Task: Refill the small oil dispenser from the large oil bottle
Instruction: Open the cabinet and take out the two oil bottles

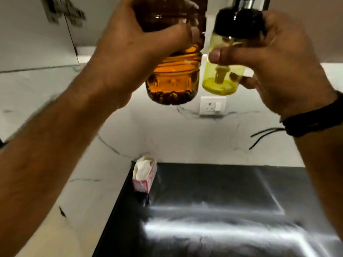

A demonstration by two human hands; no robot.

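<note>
Both hands are raised high above the counter. My left hand [133, 43] grips the large oil bottle [174, 80], a ribbed clear plastic bottle of amber oil whose top runs out of frame. Right beside it, my right hand [274, 58] holds the small oil dispenser [222, 78], a clear glass bottle with a black pump cap [239, 21] and a thin layer of yellow oil at its bottom. The thumb lies across the front of the dispenser. The two bottles hang side by side, almost touching.
Below lies a white marble counter [92, 182] with a black glass cooktop [213, 210] set into it. A small red and white box [144, 176] stands at the cooktop's far left corner. A wall socket [213, 105] sits on the marble backsplash. A black band circles my right wrist.
</note>
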